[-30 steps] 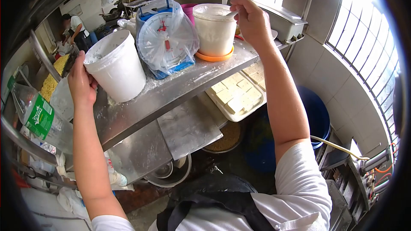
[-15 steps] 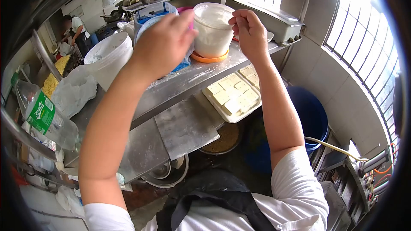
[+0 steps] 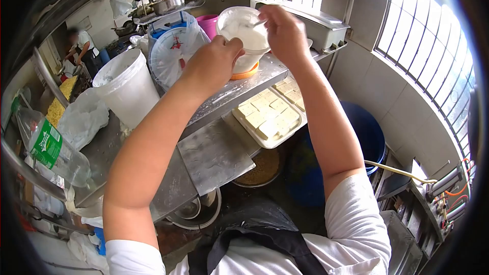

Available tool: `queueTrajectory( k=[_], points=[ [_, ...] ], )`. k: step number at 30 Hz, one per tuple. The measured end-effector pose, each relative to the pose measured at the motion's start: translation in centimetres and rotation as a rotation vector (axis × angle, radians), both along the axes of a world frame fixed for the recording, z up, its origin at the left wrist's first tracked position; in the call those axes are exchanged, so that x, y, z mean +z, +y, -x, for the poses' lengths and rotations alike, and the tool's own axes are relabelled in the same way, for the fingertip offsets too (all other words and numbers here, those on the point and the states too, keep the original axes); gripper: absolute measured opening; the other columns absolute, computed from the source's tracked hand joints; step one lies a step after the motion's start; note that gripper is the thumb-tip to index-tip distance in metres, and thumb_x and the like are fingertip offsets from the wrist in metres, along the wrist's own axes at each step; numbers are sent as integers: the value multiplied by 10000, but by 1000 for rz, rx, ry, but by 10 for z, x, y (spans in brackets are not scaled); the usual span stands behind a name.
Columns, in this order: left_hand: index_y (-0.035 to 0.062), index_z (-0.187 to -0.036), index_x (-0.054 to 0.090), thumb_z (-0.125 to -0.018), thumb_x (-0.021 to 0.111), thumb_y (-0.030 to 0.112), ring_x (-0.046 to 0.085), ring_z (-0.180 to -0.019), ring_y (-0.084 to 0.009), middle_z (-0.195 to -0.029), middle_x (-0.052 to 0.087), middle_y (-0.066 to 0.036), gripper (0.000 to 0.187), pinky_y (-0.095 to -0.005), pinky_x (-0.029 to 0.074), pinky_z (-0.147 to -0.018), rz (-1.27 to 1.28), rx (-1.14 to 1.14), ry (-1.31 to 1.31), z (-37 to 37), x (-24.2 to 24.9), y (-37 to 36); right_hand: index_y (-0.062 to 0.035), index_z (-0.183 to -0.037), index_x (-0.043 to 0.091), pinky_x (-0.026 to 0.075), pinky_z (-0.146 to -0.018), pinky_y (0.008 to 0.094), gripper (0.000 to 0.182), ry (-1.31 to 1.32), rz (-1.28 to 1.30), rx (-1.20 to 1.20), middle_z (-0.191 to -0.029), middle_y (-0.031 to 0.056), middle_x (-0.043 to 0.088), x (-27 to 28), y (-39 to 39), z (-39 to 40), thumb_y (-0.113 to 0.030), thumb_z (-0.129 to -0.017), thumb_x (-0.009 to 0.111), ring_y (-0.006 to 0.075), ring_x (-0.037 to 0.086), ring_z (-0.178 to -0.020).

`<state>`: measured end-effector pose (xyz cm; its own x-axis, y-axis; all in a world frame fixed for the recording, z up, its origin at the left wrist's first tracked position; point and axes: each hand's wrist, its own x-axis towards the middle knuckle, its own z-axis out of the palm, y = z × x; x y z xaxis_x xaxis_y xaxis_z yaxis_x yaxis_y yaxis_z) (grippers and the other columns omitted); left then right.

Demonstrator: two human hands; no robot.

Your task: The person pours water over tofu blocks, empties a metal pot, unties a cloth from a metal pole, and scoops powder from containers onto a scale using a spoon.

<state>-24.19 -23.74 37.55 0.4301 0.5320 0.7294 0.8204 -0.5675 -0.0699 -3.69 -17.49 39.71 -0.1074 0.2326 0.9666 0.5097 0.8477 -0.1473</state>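
A translucent tub [image 3: 251, 53] of white powder stands tilted toward me on an orange lid [image 3: 245, 72] on the steel shelf. My left hand [image 3: 216, 63] is closed on the near left rim of the tub. Above the right side of its mouth, my right hand [image 3: 286, 31] has its fingers closed around a small metal utensil, perhaps a spoon, which reaches over the powder. To the left of the tub is a dial scale [image 3: 168, 53] wrapped in clear plastic. A large white bucket [image 3: 130, 91] stands further left.
Trays of white blocks [image 3: 265, 117] lie below the shelf, beside a metal sheet [image 3: 214, 155]. A blue barrel [image 3: 364, 135] stands at right. A green-labelled bottle [image 3: 51, 145] and a plastic bag [image 3: 81, 117] are at left. Another person [image 3: 84, 51] stands in the back left.
My left hand has come down to the tub's rim, uncovering the scale. The tub now tips toward me, and my right hand has moved over its mouth with the utensil.
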Motion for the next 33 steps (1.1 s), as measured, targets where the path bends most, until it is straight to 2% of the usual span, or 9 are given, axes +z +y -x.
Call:
queueTrajectory(
  k=[11,14,17,19,21,24,29,31,33],
  points=[
    [55,-982,597,-1007,628,203,677,-785,-441,-865,652,-222,153,-511,552,-663,-56,-22,-91,2,-4,-6,-44,-1152,662,581,-804,400,222,-32,92,1,-992,133,753,-2,-27,7,19,-972,550,296,737,-896],
    [59,-992,590,-1013,621,215,677,-785,-446,-868,651,-221,161,-517,551,-662,-62,-20,-93,1,-7,-7,-41,-1142,666,583,-818,404,213,20,-78,-69,-1002,139,754,-4,-29,10,19,-972,552,306,743,-929],
    [59,-1005,586,-1014,620,219,675,-772,-447,-869,650,-224,164,-520,553,-656,-40,7,-94,-4,-12,-9,-45,-1142,668,588,-826,404,221,-54,93,-97,-1006,138,756,-7,-29,11,25,-964,557,310,744,-946],
    [59,-1007,584,-1013,622,217,679,-772,-446,-867,649,-221,163,-519,555,-655,-29,17,-108,-6,-12,-11,-28,-1103,667,571,-830,428,247,57,-99,-71,-972,170,732,-2,-39,8,72,-895,577,354,718,-934],
    [58,-1009,583,-1011,625,215,682,-772,-445,-864,649,-219,162,-519,557,-654,-5,33,-124,-6,-15,-13,-29,-1104,665,570,-833,428,222,63,-120,-101,-966,173,731,-3,-37,7,50,-915,579,355,719,-935],
    [53,-1001,581,-1009,627,214,692,-780,-435,-883,660,-217,168,-512,560,-652,-14,47,-96,-7,-15,-9,-31,-1102,667,569,-843,425,202,19,175,-77,-969,167,735,-9,-38,8,44,-935,584,354,721,-937],
    [50,-1007,587,-1020,601,221,699,-792,-426,-894,683,-215,172,-507,563,-653,4,49,-146,-12,-13,-8,-23,-1104,662,562,-839,421,160,86,-74,-141,-964,168,731,-9,-46,6,-5,-970,577,364,718,-931],
    [51,-1003,591,-1024,593,223,699,-794,-426,-891,683,-216,173,-510,563,-660,15,73,-131,-14,-11,-8,-32,-1099,670,563,-839,418,150,63,239,-34,-955,153,735,-12,-45,7,-21,-974,588,356,721,-930],
    [52,-1000,595,-1028,585,225,699,-797,-426,-887,683,-216,176,-513,563,-666,14,92,-115,-18,-9,-7,-32,-1120,671,566,-811,388,159,75,205,-69,-958,140,741,-13,-48,6,-36,-991,578,301,718,-878]
  ],
)
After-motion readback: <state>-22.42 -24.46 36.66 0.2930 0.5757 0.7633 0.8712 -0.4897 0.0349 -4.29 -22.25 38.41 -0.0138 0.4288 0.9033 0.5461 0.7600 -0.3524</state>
